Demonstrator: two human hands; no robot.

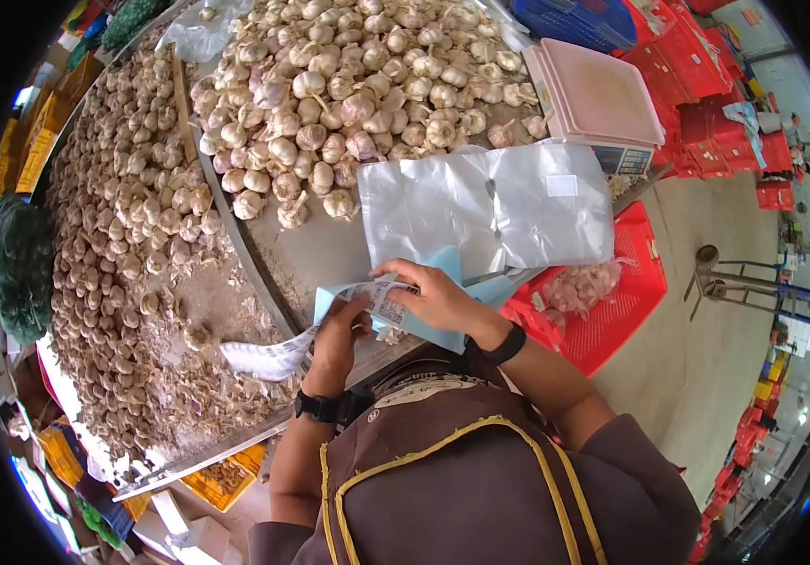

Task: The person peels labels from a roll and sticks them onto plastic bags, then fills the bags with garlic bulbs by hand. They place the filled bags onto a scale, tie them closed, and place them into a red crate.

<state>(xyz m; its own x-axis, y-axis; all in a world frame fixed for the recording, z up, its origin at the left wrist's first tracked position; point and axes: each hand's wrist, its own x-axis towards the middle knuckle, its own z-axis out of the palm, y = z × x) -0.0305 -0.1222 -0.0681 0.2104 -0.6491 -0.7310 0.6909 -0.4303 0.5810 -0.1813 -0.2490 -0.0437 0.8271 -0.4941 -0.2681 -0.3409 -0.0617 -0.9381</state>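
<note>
A white strip of printed labels (268, 359) curls out to the left from between my hands. My left hand (334, 341), with a dark watch at its wrist, pinches this strip near its printed part. Fingers bent, my right hand (433, 294) grips the strip's other end, a dark band around that wrist. Light blue paper (445, 264) lies under and around both hands. Just beyond them, a stack of clear plastic bags (480, 202) with a small white label on top rests flat at the table's edge.
A large heap of garlic bulbs (348, 89) covers the table beyond a metal divider (240, 240). Smaller garlic bulbs (113, 254) spread over the left section. A pink-topped scale (603, 94) stands at the right. Below it on the floor sits a red crate (626, 306) with bagged garlic (579, 287).
</note>
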